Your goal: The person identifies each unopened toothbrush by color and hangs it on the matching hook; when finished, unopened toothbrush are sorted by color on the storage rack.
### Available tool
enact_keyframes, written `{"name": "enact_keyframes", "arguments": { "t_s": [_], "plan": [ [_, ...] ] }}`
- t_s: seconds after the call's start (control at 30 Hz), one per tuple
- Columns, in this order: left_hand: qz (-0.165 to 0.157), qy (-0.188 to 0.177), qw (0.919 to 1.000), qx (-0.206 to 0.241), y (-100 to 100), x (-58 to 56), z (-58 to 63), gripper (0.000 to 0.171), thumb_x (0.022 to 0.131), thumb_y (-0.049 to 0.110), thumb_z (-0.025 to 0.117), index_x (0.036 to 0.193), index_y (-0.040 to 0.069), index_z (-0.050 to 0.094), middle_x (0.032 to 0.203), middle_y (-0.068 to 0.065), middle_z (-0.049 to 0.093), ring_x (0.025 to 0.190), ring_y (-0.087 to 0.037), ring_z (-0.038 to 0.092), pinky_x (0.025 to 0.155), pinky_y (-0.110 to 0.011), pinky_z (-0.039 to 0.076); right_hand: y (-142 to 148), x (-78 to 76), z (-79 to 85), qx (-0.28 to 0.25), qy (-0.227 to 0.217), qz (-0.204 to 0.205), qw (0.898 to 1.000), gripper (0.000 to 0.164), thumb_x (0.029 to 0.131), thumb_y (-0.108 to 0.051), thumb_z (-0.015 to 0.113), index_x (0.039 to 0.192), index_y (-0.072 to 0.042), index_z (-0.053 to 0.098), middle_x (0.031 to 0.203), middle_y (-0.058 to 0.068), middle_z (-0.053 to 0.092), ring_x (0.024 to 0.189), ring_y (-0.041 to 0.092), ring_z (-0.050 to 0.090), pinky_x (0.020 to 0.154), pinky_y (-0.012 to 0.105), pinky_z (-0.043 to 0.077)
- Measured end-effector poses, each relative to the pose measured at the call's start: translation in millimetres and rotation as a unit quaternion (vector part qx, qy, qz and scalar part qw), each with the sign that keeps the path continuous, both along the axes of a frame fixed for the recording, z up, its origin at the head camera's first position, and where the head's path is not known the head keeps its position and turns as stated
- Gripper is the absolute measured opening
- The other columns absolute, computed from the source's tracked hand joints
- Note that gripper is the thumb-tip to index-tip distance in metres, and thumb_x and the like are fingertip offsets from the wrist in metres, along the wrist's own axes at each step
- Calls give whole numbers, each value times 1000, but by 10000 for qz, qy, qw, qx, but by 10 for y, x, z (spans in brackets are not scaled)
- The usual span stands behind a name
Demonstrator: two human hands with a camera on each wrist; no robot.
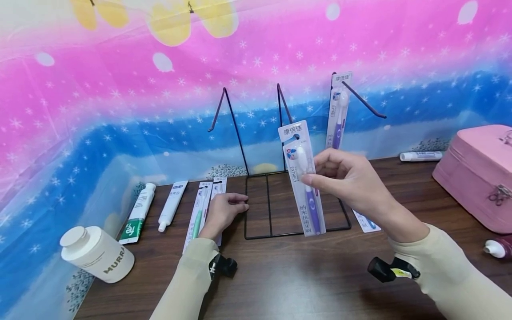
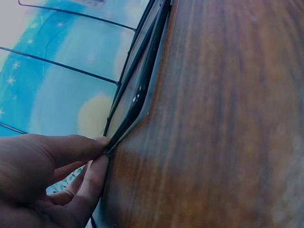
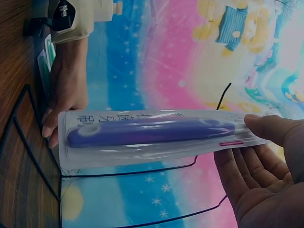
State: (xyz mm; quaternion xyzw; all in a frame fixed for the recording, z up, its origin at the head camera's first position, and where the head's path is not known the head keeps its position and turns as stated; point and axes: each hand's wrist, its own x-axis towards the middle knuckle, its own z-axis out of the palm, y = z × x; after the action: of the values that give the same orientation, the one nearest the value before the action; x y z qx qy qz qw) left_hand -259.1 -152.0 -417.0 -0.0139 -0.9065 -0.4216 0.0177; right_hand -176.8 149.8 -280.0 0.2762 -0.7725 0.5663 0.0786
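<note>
A packaged purple toothbrush (image 1: 314, 209) is pinched upright between the thumb and fingers of my right hand (image 1: 352, 182). Its card overlaps the front of the middle hook (image 1: 284, 104) of a black wire display rack (image 1: 269, 204). In the right wrist view the purple handle (image 3: 152, 133) points away from the palm. My left hand (image 1: 226, 211) pinches the left side of the rack's base wire, thumb and fingertips (image 2: 97, 147) meeting on it in the left wrist view. Another packaged purple toothbrush (image 1: 338, 111) hangs on the rack's right hook. The left hook (image 1: 218, 109) carries nothing.
Packaged toothbrushes (image 1: 196, 213) lie beside my left forearm, partly covered by it. Two toothpaste tubes (image 1: 138, 213) and a white bottle (image 1: 100, 253) are at left. To the right are a pink case (image 1: 476, 178), a white tube (image 1: 421, 156) and another packaged toothbrush (image 1: 367, 223).
</note>
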Motion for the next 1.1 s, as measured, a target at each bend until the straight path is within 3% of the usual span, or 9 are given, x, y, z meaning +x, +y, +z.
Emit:
{"name": "enact_keyframes", "arguments": {
  "t_s": [0.5, 1.1],
  "plan": [
    [-50, 55, 10000, 23, 12, 9, 18, 19, 87, 14, 73, 106, 14, 76, 95, 0, 70, 91, -18, 62, 79, -37, 49, -36, -193, -37, 86, -248, -237, 9994, 23, 88, -28, 74, 102, -13, 64, 95, 2, 72, 86, 21, 69, 74, 37, 55],
    [-36, 74, 10000, 30, 3, 17, 26, 19, 86, 12, 74, 105, 13, 76, 93, 1, 70, 88, -17, 61, 77, -36, 49, -142, -741, -48, 166, -53, -586, 9981, 32, 87, -39, 72, 103, -13, 63, 100, 0, 72, 94, 15, 67, 82, 38, 52]
  ]
}}
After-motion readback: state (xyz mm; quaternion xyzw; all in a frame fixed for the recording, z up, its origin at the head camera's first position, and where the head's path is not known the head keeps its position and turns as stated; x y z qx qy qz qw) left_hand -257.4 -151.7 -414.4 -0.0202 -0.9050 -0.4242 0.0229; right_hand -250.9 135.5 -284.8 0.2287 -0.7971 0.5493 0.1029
